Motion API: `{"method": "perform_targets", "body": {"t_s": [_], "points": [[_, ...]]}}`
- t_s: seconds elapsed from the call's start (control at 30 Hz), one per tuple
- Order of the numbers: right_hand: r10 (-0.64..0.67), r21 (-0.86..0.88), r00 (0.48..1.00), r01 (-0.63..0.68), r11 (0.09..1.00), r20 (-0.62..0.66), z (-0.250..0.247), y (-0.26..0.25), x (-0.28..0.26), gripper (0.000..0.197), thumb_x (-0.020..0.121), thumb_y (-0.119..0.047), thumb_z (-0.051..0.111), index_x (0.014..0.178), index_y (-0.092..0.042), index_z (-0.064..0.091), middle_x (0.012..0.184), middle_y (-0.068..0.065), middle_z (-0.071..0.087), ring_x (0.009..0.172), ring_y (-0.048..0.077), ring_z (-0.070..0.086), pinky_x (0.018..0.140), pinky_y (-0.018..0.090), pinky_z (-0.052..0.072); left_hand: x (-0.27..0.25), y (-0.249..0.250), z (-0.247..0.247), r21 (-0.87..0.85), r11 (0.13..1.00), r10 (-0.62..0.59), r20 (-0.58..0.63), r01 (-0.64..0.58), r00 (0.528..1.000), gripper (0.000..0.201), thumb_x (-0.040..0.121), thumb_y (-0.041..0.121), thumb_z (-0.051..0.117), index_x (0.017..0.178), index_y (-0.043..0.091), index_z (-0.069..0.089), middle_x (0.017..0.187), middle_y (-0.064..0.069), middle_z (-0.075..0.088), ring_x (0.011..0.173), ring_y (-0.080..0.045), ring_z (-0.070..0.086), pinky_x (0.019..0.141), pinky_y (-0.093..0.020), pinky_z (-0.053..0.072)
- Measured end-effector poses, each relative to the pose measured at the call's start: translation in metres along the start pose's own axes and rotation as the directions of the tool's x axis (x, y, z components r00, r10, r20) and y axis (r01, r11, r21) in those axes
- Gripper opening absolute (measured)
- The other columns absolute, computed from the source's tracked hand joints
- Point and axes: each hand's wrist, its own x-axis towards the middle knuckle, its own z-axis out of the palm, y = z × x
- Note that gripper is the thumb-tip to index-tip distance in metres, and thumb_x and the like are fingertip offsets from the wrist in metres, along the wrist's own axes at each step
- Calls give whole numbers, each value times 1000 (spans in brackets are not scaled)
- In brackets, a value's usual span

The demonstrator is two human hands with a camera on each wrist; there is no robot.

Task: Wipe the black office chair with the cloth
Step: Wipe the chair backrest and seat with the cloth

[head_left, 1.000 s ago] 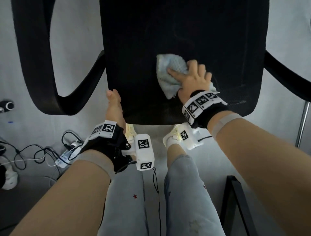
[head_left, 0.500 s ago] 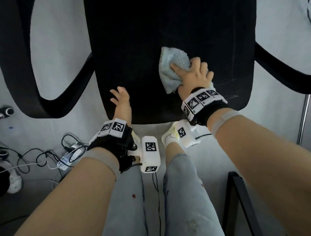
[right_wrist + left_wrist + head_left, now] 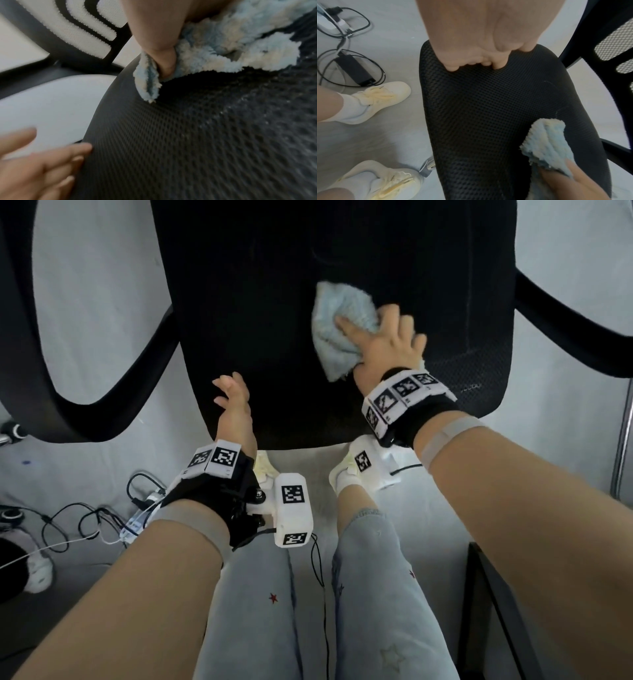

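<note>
The black office chair's mesh seat (image 3: 274,337) fills the upper middle of the head view. A fluffy light-blue cloth (image 3: 337,316) lies bunched on its right half. My right hand (image 3: 387,344) holds the cloth down on the seat, fingers curled over it and index finger along it. In the right wrist view my thumb (image 3: 159,40) is tucked into a fold of the cloth (image 3: 231,44). My left hand (image 3: 234,402) hovers at the seat's front left edge, fingers loosely spread and holding nothing. The left wrist view shows that hand (image 3: 479,40) over the seat (image 3: 479,115), with the cloth (image 3: 546,143) further right.
Black armrests curve out on the left (image 3: 27,337) and right (image 3: 565,326). Cables and a black power adapter (image 3: 353,69) lie on the grey floor at left. My pale shoes (image 3: 382,94) stand just before the seat. A black frame (image 3: 496,611) stands at lower right.
My right hand has slid the cloth a little further back on the seat. My left hand has come off the seat's front edge and its fingers have spread.
</note>
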Motion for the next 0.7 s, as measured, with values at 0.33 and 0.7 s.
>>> {"method": "perform_targets", "body": {"t_s": [0.33, 0.7], "points": [[-529, -367, 808, 588, 720, 259, 14, 20, -27, 64, 85, -31, 52, 136, -50, 18, 142, 7, 24, 128, 31, 26, 101, 49, 29, -5, -24, -35, 97, 993, 69, 33, -72, 997, 51, 94, 35, 27, 124, 3, 52, 140, -21, 43, 129, -36, 38, 106, -51, 25], [-364, -293, 920, 392, 872, 146, 16, 61, -45, 68, 81, -22, 47, 138, -46, 19, 136, 12, 33, 119, 35, 35, 96, 51, 33, -16, -39, -85, 377, 908, 213, -38, -184, 976, 50, 94, 36, 32, 118, -3, 52, 127, -14, 57, 127, -36, 44, 107, -53, 21]]}}
